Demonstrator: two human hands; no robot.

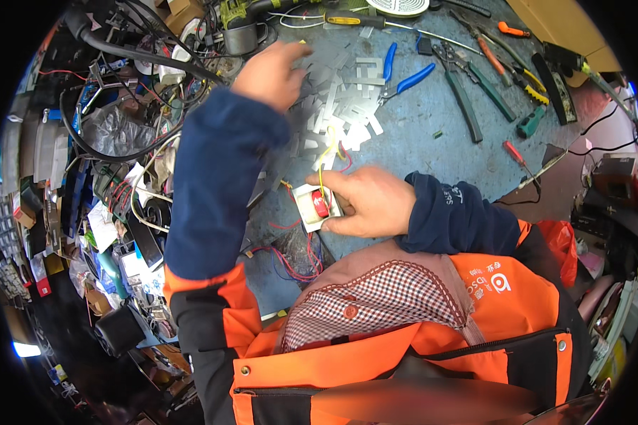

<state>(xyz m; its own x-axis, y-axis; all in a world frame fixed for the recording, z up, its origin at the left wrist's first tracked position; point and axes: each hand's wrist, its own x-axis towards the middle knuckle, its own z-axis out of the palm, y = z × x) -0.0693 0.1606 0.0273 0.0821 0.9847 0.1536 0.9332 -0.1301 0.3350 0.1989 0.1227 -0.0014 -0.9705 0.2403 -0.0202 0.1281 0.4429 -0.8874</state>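
My right hand (372,202) pinches a small white square box (306,209) between thumb and fingers, low over the bench. Inside the box sits a red part (320,205), and a yellow wire (324,159) rises from it. Red and blue wires (298,265) hang below the box. Farther up and to the left, my left hand (271,78) is stretched over the bench, slightly blurred, with its fingers apart. Beside it lies a heap of flat grey metal pieces (358,106). A tiny yellow bit shows at its fingertips; whether they touch it I cannot tell.
Blue-handled pliers (407,79), green-handled cutters (468,92) and a long yellow-and-black screwdriver (354,19) lie on the blue-grey bench (432,159). A metal cup (242,40) stands beyond my left hand. Tangled cables (142,127) and clutter crowd the left side.
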